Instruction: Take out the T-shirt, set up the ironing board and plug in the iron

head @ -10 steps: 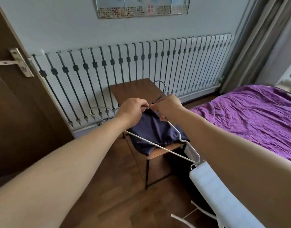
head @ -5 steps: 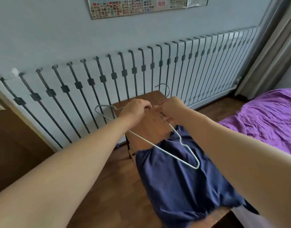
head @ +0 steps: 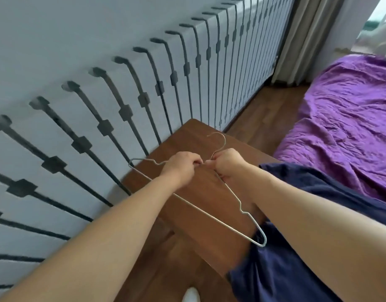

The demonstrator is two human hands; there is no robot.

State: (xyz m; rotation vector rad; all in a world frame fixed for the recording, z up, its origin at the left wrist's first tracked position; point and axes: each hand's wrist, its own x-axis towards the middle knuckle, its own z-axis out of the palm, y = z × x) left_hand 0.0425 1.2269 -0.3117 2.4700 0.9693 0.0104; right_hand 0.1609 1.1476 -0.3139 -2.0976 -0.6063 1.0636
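A bare wire hanger (head: 240, 205) is held over a small wooden table (head: 200, 192). My left hand (head: 181, 167) and my right hand (head: 228, 163) both pinch it at the neck, just under the hook, knuckles nearly touching. The dark blue T-shirt (head: 279, 277) is off the hanger and lies crumpled across the near right part of the table, partly under my right forearm. No ironing board or iron shows in this view.
A white radiator cover (head: 126, 99) with dark slots runs along the wall behind the table. A bed with a purple cover (head: 349, 118) stands to the right, beige curtains (head: 303, 38) at the far corner. Wooden floor (head: 264, 110) lies between them.
The T-shirt has slid off the hanger and dropped onto the table toward me. The view has swung down and closer to the table; the white ironing board has left the frame.
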